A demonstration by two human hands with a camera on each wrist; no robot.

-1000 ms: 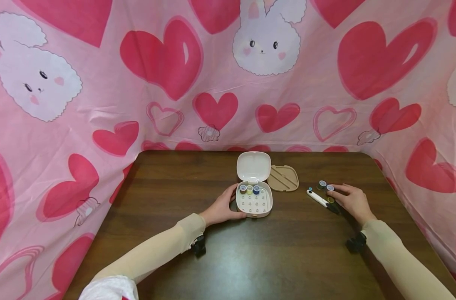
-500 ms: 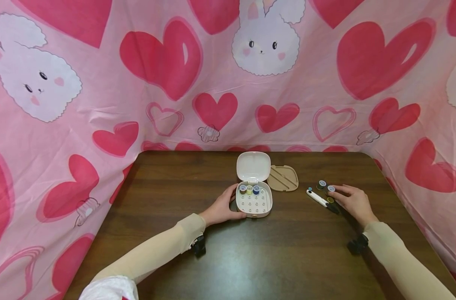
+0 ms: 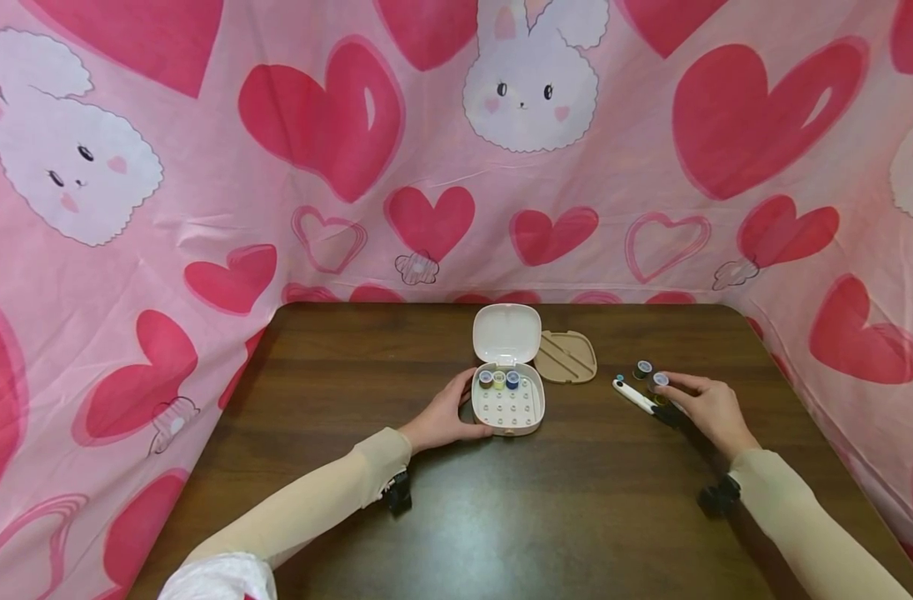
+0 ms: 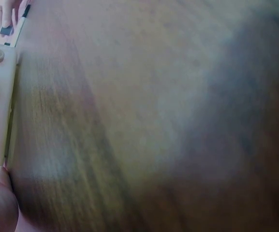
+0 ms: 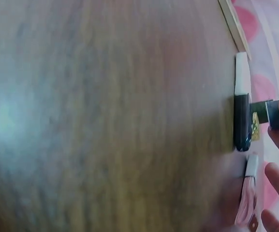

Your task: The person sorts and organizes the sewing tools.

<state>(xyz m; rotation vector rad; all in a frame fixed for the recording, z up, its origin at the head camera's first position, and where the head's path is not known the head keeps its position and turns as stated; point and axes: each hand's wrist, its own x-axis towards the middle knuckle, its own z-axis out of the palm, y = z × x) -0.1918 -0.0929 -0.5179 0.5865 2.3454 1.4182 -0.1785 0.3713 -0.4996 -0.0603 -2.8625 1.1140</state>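
Observation:
My left hand holds a white sewing box by its left side, thumb at the front. The lid stands up. Inside are rows of small pegs, with a brown spool, a yellow spool and a blue spool in the back row. At the right, my right hand pinches a dark thread spool between thumb and finger, off the table. Beside it stands another dark spool. A yellowish spool is partly hidden beneath the held one.
A white-and-black slim tool lies left of the right hand. A beige tray with a diagonal bar lies behind the box, to its right. The right wrist view shows a pink bundle with a white end. Printed cloth hangs behind the table.
My right hand has lifted the spool slightly, and it now covers more of the yellowish spool. The left hand and the box keep their place.

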